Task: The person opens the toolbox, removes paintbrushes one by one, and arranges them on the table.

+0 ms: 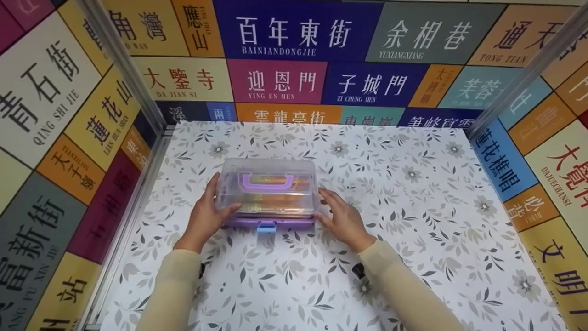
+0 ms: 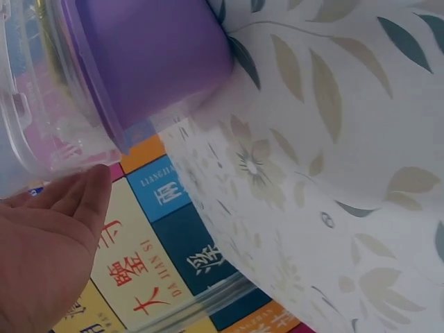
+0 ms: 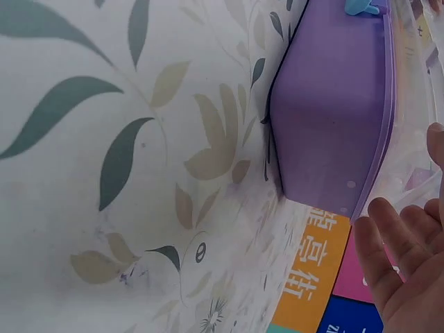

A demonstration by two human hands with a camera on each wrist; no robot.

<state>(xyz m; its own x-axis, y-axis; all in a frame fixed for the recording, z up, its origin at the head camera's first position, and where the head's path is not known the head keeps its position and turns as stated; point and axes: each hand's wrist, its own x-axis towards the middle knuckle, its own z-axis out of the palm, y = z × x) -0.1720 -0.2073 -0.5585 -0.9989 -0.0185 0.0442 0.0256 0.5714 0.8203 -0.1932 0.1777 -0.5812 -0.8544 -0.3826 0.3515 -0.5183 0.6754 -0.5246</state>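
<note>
Purple box [image 1: 271,202] with clear lid [image 1: 267,166] is set on bench [image 1: 413,248]. Left side is touched by left hand [image 1: 206,219], extended; right side is flanked by right hand [image 1: 343,220], loosely spread.

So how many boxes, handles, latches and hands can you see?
Clear-lidded purple storage box: 1
Purple carry handle: 1
Blue latch: 1
Hands: 2 (left hand, right hand)
Total: 5
</note>
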